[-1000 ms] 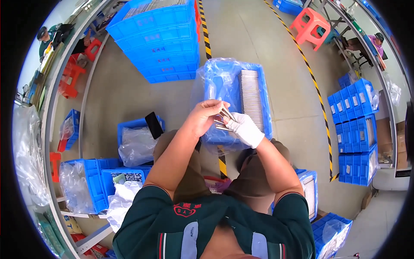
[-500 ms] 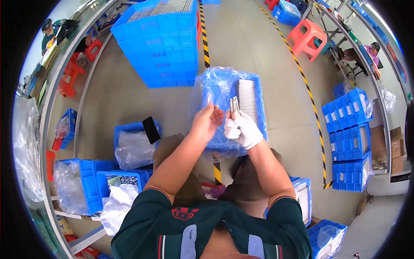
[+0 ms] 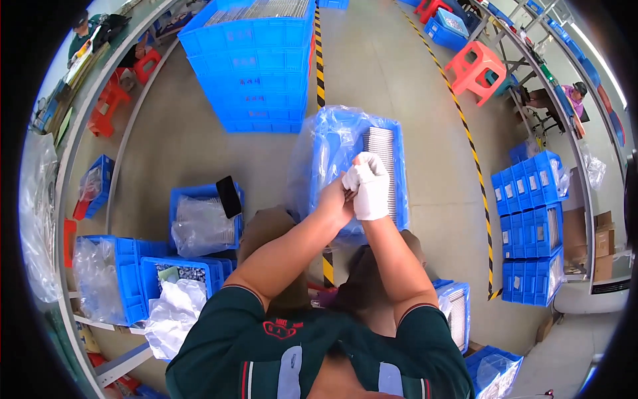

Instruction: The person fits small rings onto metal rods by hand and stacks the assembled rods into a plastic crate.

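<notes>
My bare left hand (image 3: 335,201) and my right hand (image 3: 371,183), in a white glove, are pressed together over a blue crate (image 3: 401,159). Both are closed, fingers bent around a small bunch of metal rods (image 3: 349,195). Only a bit of the rods shows between the palms; the gloved fingers hide the rest. Under the right hand, a long row of similar silver rods (image 3: 381,141) lies packed along the crate's right side. Clear plastic film (image 3: 332,143) lines the crate and hangs over its left wall.
A tall stack of blue crates (image 3: 256,83) stands ahead on the left. A phone (image 3: 228,197) rests on a plastic-covered crate (image 3: 203,226) by my left knee. More blue crates (image 3: 531,226) are stacked at the right. A red stool (image 3: 475,70) stands beyond the striped floor tape (image 3: 465,126).
My left hand, open and apart before, has come right against my gloved hand. The right hand has turned inward, and the rods that stuck up from it are now mostly hidden.
</notes>
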A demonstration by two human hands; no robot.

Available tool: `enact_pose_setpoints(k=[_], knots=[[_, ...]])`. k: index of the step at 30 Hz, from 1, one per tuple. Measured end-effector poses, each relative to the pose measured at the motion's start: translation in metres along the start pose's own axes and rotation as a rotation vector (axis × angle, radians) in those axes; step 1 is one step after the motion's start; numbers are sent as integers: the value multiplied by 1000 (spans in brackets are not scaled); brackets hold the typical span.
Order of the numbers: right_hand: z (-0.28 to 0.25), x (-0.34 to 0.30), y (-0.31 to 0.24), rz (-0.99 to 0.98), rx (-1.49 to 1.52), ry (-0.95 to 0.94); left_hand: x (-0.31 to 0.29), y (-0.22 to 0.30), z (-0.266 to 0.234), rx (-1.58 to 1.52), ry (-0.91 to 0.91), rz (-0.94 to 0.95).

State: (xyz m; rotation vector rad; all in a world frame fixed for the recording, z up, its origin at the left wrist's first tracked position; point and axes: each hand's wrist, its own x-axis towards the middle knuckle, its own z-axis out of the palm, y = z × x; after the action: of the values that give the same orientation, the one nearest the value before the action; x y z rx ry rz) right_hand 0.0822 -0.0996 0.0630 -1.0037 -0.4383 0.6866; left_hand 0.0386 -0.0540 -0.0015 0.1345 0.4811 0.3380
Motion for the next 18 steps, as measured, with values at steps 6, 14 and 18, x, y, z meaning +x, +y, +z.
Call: enact_pose_setpoints(k=[6, 14, 18], knots=[[-4, 3, 8, -14, 51, 73, -22, 4, 23, 159, 138, 30], [-15, -13, -12, 66, -572, 115, -14, 50, 17, 1297, 141, 846], [-25, -21, -27, 598, -378, -335, -45, 72, 35, 1582, -96, 641]])
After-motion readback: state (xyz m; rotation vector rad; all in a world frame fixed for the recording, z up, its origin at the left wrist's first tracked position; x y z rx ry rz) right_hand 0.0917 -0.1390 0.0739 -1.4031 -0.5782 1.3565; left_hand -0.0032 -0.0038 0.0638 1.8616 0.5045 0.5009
